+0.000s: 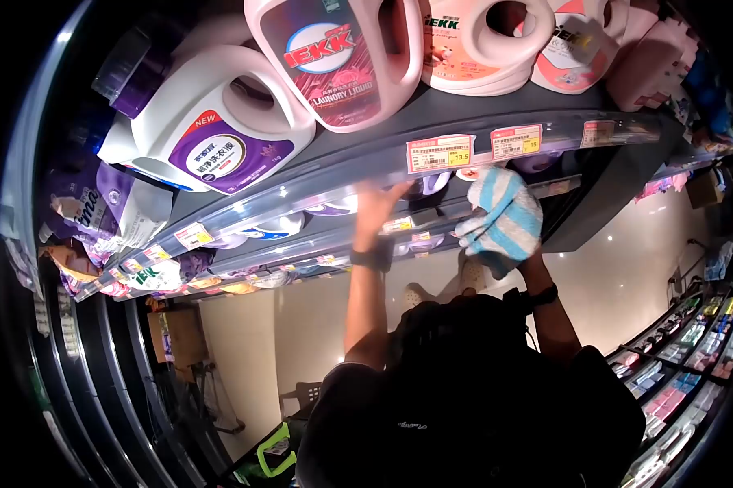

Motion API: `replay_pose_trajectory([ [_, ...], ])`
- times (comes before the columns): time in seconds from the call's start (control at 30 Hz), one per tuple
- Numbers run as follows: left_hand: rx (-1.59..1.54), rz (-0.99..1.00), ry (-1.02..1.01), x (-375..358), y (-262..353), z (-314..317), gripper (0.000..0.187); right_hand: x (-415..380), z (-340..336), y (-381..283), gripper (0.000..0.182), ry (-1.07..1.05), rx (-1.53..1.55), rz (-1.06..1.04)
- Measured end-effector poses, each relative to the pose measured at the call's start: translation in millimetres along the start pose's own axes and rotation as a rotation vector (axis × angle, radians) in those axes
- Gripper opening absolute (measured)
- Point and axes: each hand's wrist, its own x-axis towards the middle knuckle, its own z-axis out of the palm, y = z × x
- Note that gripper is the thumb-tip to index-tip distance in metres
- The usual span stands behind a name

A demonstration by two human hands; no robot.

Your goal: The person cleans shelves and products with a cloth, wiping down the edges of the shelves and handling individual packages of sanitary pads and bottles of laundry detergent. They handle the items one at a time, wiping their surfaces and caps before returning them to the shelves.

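My left hand (374,210) is raised at the front edge of the shelf, close to the clear price strip (301,193). Its thumb stands out to the side and it appears open, holding nothing I can see; the fingertips are blurred. A white and light-blue striped cloth (504,210), like a towel, is bunched up in my right hand (532,267). The cloth hides most of that hand's fingers. It sits just below the shelf edge, under the yellow and white price tags (439,154).
Above the strip stand a white detergent bottle with a purple label (220,150), a pink laundry liquid bottle (334,65) and a peach bottle (472,57). Lower shelves hold more bottles. A cardboard box (179,333) is at left, and stocked racks (683,366) at right.
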Motion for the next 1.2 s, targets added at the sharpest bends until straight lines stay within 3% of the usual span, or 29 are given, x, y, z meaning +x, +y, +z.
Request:
replay_pose_trajectory([
  [0.17,-0.252,-0.080,-0.069,2,5,2,0.034,29,36,3,0.032,0.046,-0.194,-0.116],
  [0.3,-0.065,0.031,-0.185,7,-15,-14,0.024,49,103,-31,0.019,-0.011,-0.278,-0.280],
  [0.4,0.162,0.023,-0.275,7,-10,-27,0.027,66,152,-59,0.014,-0.088,-0.297,-0.319],
  [0.47,0.196,-0.003,-0.270,8,-9,-28,0.028,84,169,-51,0.020,-0.084,-0.393,-0.382],
  [0.53,0.108,-0.074,-0.256,9,-8,-31,0.026,98,184,-53,0.028,-0.059,-0.753,-0.636],
  [0.57,0.056,-0.138,-0.225,8,-8,-30,0.025,101,191,-54,0.034,-0.084,-0.755,-0.624],
  [0.6,0.002,-0.203,-0.194,7,-7,-29,0.025,114,177,-22,0.037,-0.032,-0.847,-0.694],
  [0.67,0.044,-0.198,-0.217,11,-1,-31,0.030,122,162,1,0.039,0.006,-0.846,-0.659],
  [0.77,0.002,-0.101,-0.305,10,4,-34,0.033,123,134,13,0.036,-0.076,-0.757,-0.410],
  [0.83,-0.009,-0.005,-0.381,6,6,-37,0.039,116,129,25,0.027,0.020,-0.008,-0.092],
  [0.9,-0.060,0.064,-0.422,1,4,-36,0.046,109,120,28,0.023,0.045,0.259,0.098],
  [0.93,-0.104,0.046,-0.392,-3,5,-33,0.048,107,116,26,0.022,0.013,0.184,0.102],
  [1.0,-0.192,0.014,-0.330,-12,8,-26,0.053,100,117,23,0.021,-0.065,0.015,0.006],
  [1.07,-0.021,0.056,-0.209,-14,9,-21,0.050,95,128,21,0.021,-0.160,-0.177,-0.203],
  [1.17,0.176,0.127,-0.091,-20,13,-15,0.050,74,182,-53,0.030,-0.215,-0.411,-0.437],
  [1.2,0.140,0.111,-0.097,-23,13,-14,0.050,72,188,-63,0.036,-0.261,-0.678,-0.576],
])
